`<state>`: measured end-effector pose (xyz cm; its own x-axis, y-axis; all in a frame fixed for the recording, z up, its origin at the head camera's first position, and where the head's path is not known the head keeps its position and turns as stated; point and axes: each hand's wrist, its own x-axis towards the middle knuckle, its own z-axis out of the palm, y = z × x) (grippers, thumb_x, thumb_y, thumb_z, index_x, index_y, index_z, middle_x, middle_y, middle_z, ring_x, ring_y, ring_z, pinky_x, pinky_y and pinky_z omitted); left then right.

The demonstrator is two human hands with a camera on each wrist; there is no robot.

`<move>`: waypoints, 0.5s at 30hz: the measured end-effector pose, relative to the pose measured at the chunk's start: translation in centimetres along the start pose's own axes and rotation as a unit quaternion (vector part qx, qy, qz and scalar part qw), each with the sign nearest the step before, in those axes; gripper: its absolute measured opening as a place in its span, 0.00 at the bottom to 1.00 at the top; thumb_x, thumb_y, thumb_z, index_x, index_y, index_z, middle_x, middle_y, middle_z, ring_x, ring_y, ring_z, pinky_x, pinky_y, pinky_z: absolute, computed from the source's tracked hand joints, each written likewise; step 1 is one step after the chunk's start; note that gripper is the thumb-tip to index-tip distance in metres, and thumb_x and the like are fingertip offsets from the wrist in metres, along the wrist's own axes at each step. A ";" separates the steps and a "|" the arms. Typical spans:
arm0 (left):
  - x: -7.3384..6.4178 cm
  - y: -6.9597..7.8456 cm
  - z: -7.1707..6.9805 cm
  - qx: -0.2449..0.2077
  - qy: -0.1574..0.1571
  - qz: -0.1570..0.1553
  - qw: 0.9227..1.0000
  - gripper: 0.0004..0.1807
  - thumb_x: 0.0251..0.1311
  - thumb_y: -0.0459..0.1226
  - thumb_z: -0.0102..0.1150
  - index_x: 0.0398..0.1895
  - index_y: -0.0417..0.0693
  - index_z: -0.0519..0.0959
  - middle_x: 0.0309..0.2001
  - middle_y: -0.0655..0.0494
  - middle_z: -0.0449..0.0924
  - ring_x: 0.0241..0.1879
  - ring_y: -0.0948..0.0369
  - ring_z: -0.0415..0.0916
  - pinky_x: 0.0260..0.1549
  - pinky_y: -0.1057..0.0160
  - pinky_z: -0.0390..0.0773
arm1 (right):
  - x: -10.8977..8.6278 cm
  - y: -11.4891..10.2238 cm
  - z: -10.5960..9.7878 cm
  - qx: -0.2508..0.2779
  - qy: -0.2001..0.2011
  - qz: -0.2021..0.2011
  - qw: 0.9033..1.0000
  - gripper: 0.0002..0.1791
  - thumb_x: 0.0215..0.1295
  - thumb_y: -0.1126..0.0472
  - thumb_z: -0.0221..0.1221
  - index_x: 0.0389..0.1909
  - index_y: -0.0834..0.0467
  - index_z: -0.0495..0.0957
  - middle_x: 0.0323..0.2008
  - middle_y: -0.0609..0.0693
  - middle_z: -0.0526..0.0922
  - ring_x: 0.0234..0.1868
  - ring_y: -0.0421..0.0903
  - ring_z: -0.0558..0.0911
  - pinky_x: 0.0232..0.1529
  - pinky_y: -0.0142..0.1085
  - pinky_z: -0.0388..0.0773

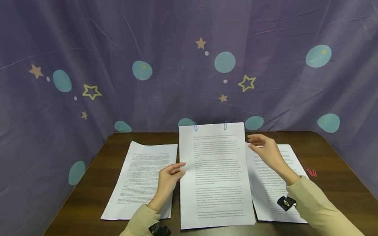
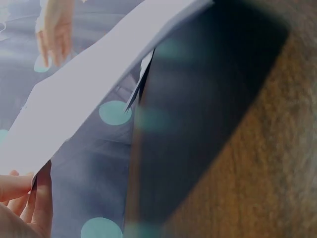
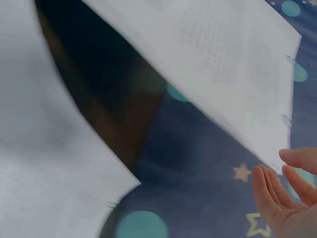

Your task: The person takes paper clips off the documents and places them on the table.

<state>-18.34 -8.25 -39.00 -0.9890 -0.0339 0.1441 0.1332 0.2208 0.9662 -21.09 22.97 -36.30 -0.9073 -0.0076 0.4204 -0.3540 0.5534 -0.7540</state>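
A sheaf of printed paper [image 1: 215, 174] stands raised over the middle of the table, its text side towards me. Two blue paper clips, one on the left [image 1: 195, 127] and one on the right [image 1: 225, 125], sit along its top edge. My left hand [image 1: 168, 179] pinches the sheaf's left edge, thumb in front and fingers behind, as the left wrist view shows [image 2: 29, 203]. Close to the upper right corner, my right hand [image 1: 269, 152] is held with loosely bent fingers and thumb apart. Nothing shows between them in the right wrist view [image 3: 292, 193].
On the table's left lies another printed stack [image 1: 140, 178], one far corner curled up. A third stack [image 1: 277, 184] lies at the right, partly behind the raised sheaf and right arm. Red paper clips [image 1: 312, 172] rest beside it. A patterned purple curtain [image 1: 177, 32] hangs behind the brown table [image 1: 349, 194].
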 end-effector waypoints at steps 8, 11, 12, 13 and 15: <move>0.3 -0.7 0.2 -0.014 0.002 0.005 1.000 0.13 0.48 0.23 0.57 0.40 0.32 0.78 0.32 0.39 0.80 0.22 0.65 0.71 0.23 0.67 0.74 | 3.0 -3.1 -0.5 0.005 -0.016 -0.043 0.999 0.13 0.56 0.69 0.57 0.42 0.68 0.77 0.39 0.62 0.80 0.39 0.53 0.79 0.36 0.34 0.76; 0.8 -1.7 0.3 -0.024 0.005 0.007 1.000 0.13 0.47 0.24 0.58 0.39 0.34 0.79 0.32 0.40 0.81 0.22 0.66 0.71 0.22 0.67 0.74 | 4.1 -4.1 -0.3 -0.006 -0.019 -0.050 0.999 0.12 0.56 0.69 0.57 0.42 0.67 0.77 0.39 0.60 0.80 0.39 0.52 0.79 0.39 0.39 0.76; 0.9 -2.0 0.4 -0.025 0.006 0.009 1.000 0.13 0.47 0.24 0.59 0.39 0.34 0.79 0.32 0.41 0.81 0.22 0.66 0.71 0.22 0.68 0.73 | 4.4 -4.4 -0.2 -0.008 -0.021 -0.050 0.999 0.12 0.56 0.68 0.57 0.42 0.67 0.77 0.39 0.60 0.80 0.40 0.52 0.79 0.39 0.41 0.76; 1.0 -2.3 0.5 -0.026 0.006 0.011 1.000 0.13 0.47 0.25 0.59 0.39 0.35 0.79 0.32 0.42 0.81 0.22 0.66 0.71 0.22 0.69 0.73 | 4.8 -4.6 -0.1 -0.013 -0.022 -0.052 0.998 0.12 0.56 0.68 0.57 0.42 0.66 0.77 0.39 0.60 0.80 0.40 0.53 0.79 0.40 0.42 0.75; 1.2 -2.8 0.6 -0.024 0.007 0.015 1.000 0.13 0.47 0.26 0.59 0.39 0.36 0.79 0.33 0.43 0.81 0.22 0.66 0.71 0.21 0.70 0.73 | 5.3 -4.9 0.1 -0.019 -0.025 -0.053 0.998 0.13 0.56 0.69 0.57 0.43 0.67 0.77 0.40 0.61 0.80 0.40 0.54 0.79 0.40 0.43 0.75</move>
<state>-19.97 -8.34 -41.66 -0.9837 -0.0424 0.1749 0.1650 0.1755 0.9705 -24.18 20.10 -30.40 -0.8753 -0.1089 0.4712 -0.4414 0.5778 -0.6865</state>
